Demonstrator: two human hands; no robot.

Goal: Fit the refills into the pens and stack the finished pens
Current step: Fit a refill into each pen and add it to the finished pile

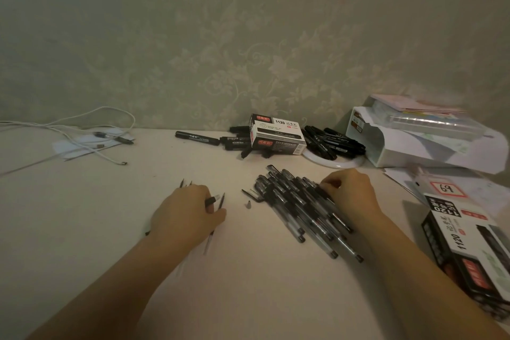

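Left hand (187,211) is gripping refills (220,201) near the table's (248,284) middle; right hand (350,192) is pinching a pen in the pile (300,210) toward the right edge.

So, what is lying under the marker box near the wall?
The marker box rests on black markers; their ends stick out on its left and front. How many it covers cannot be seen.

Bare table (248,270) between refills (220,201), pens (300,210)

The black-and-white cardboard box (277,134) by the wall reads "1120". The similar box (469,251) at right reads "1120". A red-bordered white label (447,188) reads "69".
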